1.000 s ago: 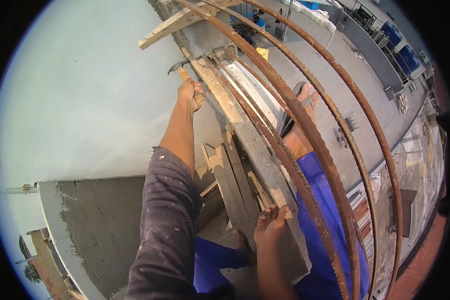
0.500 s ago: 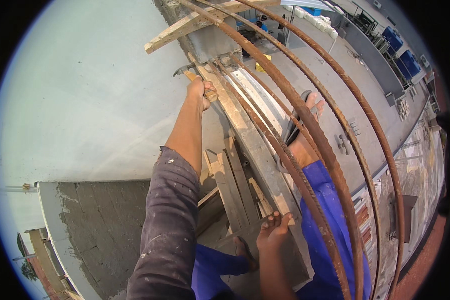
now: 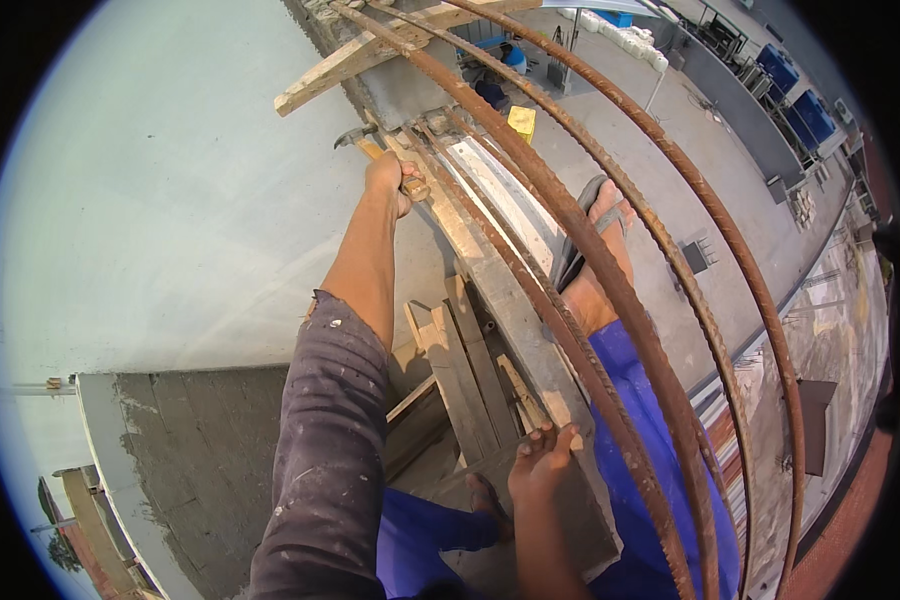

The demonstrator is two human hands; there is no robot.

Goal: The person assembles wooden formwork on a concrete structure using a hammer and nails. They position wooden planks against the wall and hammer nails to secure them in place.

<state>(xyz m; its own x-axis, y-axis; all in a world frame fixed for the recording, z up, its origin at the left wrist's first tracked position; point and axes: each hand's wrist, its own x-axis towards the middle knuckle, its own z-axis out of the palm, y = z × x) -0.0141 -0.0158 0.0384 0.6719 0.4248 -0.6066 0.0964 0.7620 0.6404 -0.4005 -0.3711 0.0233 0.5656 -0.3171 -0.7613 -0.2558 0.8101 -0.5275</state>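
Note:
My left hand (image 3: 385,180) is closed round the wooden handle of a claw hammer (image 3: 367,148), whose metal head lies close to the wall at the far end of a long wooden plank (image 3: 457,235). The plank runs from the concrete column towards me. At its near end, my right hand (image 3: 540,465) has its palm partly turned up and its bent fingers against the plank's end. Rusty steel bars (image 3: 610,265) arch past the plank's right side. My left arm wears a dark, stained sleeve; the right forearm shows bare.
A short board (image 3: 345,75) lies across the concrete column (image 3: 410,90). Loose boards (image 3: 455,360) lie below the plank. My sandalled foot (image 3: 600,215) is beyond the inner bars. Past it lie a lower floor, a yellow container (image 3: 521,122) and a crouching person (image 3: 510,58).
The view has shifted slightly, so the scene sits a little differently. My left hand keeps its hold on the hammer by the plank's far end; my right hand stays at the near end.

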